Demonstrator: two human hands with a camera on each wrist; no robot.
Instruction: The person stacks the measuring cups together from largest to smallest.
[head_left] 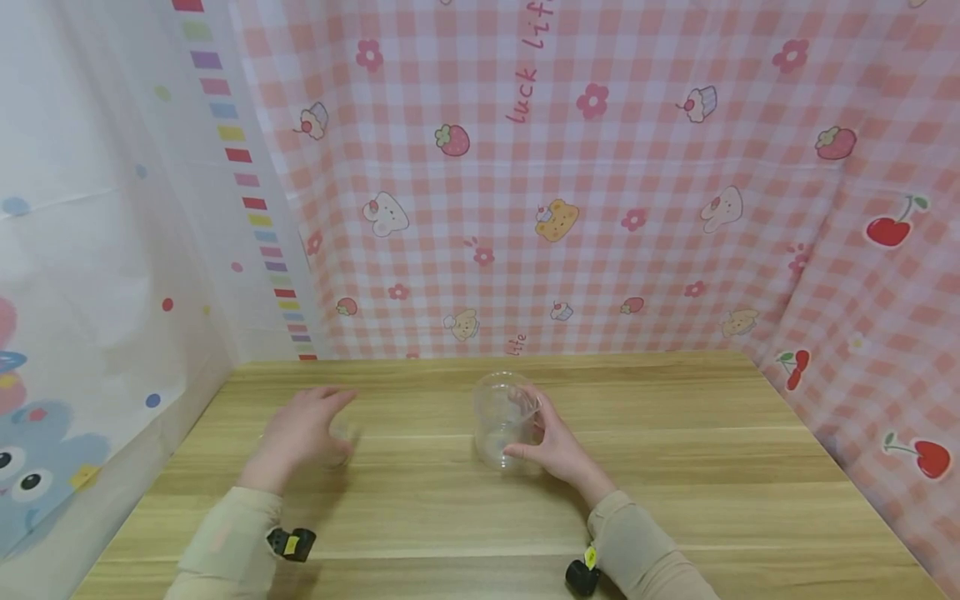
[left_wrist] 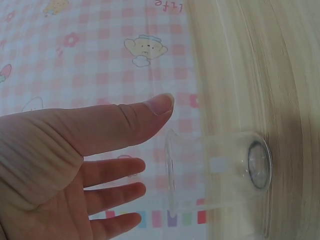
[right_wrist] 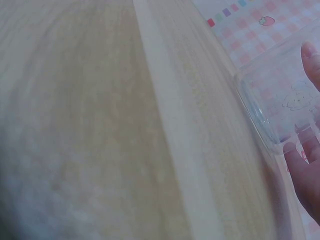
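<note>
In the middle of the table, my right hand (head_left: 558, 450) holds a clear plastic cup (head_left: 491, 421), thumb on the near side and fingers round the right side. The right wrist view shows this cup (right_wrist: 262, 107) upright on the wood, with fingertips (right_wrist: 295, 155) against its wall. My left hand (head_left: 303, 429) is over the left part of the table, thumb and fingers spread apart. A second clear cup (head_left: 339, 454) stands there, mostly hidden by that hand. From the left wrist, this cup (left_wrist: 215, 170) appears upright just beyond the fingers, apart from the left hand (left_wrist: 75, 160).
The wooden table (head_left: 420, 517) runs back to a pink checked cloth (head_left: 495, 275) hanging behind it. A white patterned cloth (head_left: 112, 250) hangs on the left, and more checked cloth on the right. A small black camera is strapped to each wrist.
</note>
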